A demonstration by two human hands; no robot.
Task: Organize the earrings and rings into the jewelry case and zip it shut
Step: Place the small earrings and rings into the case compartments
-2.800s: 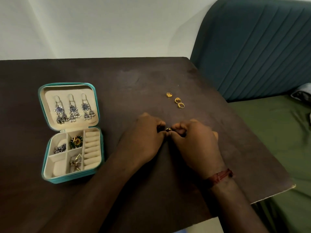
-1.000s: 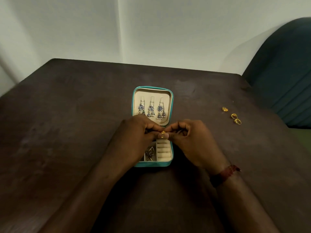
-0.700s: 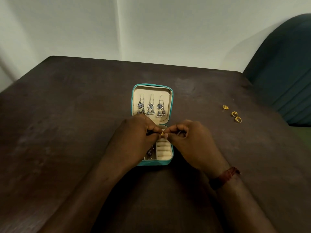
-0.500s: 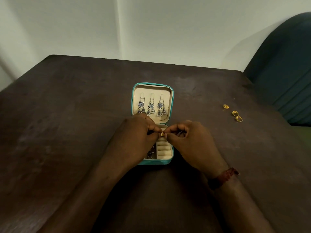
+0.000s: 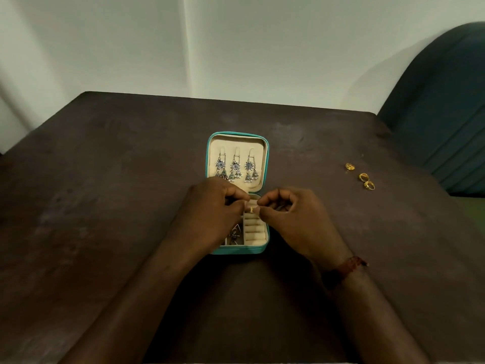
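Head view: at frame centre, the left hand (image 5: 210, 214) and right hand (image 5: 294, 219) both pinch a small gold ring (image 5: 252, 210) between curled fingertips, just over the ring rolls (image 5: 253, 229) of the open teal jewelry case (image 5: 237, 250). Three silver jhumka earrings (image 5: 236, 168) hang in its lid. Three loose rings (image 5: 362, 176) lie at right on the dark table (image 5: 105, 206).

teal case (image 5: 265, 164), cream lining; gold rings (image 5: 363, 177)
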